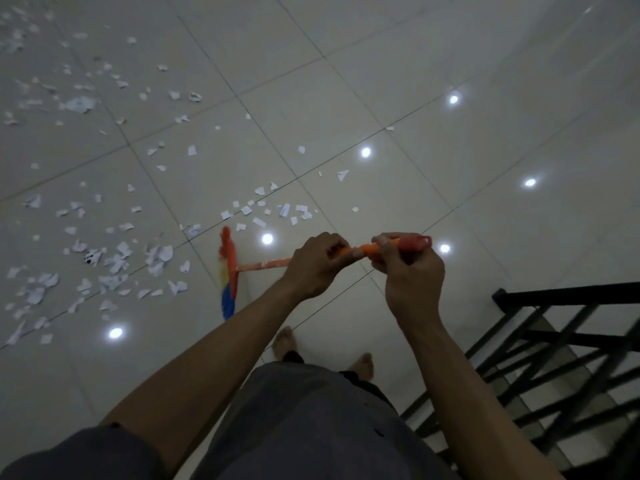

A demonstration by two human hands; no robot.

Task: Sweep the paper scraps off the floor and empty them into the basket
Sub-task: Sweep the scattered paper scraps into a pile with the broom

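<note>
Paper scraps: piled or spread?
Spread. The paper scraps lie scattered over many tiles of the floor, left of and beyond the broom; no single pile.

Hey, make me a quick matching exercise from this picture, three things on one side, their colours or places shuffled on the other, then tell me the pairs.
Column one:
1. broom
2. paper scraps
3. railing

Column two:
A. black, at the lower right
B. white, scattered, mostly to the left
C. orange handle; orange, yellow and blue bristles

Pairs: 1-C, 2-B, 3-A
</note>
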